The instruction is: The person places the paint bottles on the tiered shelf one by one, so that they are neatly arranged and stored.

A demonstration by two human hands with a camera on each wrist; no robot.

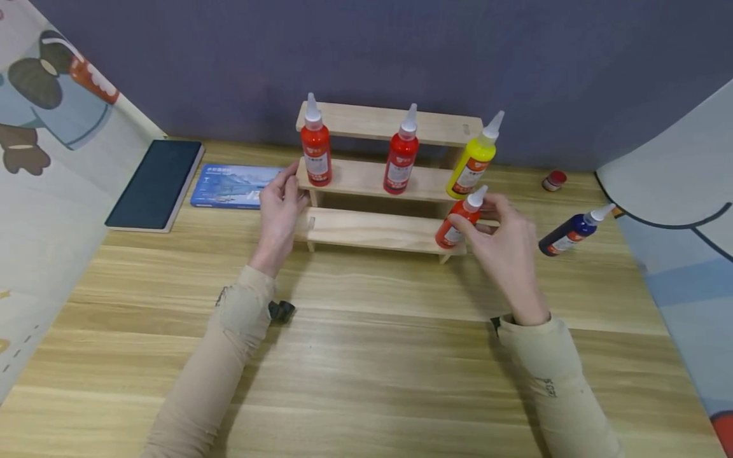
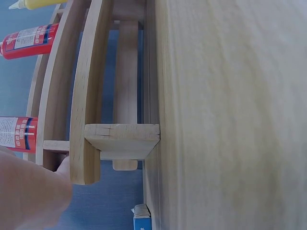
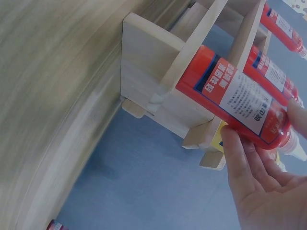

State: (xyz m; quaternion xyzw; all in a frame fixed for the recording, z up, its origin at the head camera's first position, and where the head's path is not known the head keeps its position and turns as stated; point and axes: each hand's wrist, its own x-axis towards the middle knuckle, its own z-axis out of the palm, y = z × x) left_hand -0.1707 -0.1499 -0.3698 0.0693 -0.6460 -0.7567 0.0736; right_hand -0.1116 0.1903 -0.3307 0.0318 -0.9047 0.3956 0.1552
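Note:
A three-tier wooden rack (image 1: 378,228) stands on the table. Its middle tier carries two red paint bottles (image 1: 316,156) (image 1: 400,164) and, at the right end, a yellow paint bottle (image 1: 473,164). My right hand (image 1: 506,245) pinches another red paint bottle (image 3: 235,98) between thumb and fingers. The base of that bottle is at the right end of the lowest tier, and its white nozzle tilts right. At the left side, my left hand (image 1: 279,207) grips the end of the middle tier. In the left wrist view its fingertips are partly hidden behind the wood.
A dark blue paint bottle (image 1: 572,234) stands to the right of the rack, with a small red-lidded jar (image 1: 553,180) behind it. On the left lie a blue box (image 1: 231,187) and a dark-covered notebook (image 1: 156,184). A grey-blue panel (image 1: 378,51) rises behind the rack.

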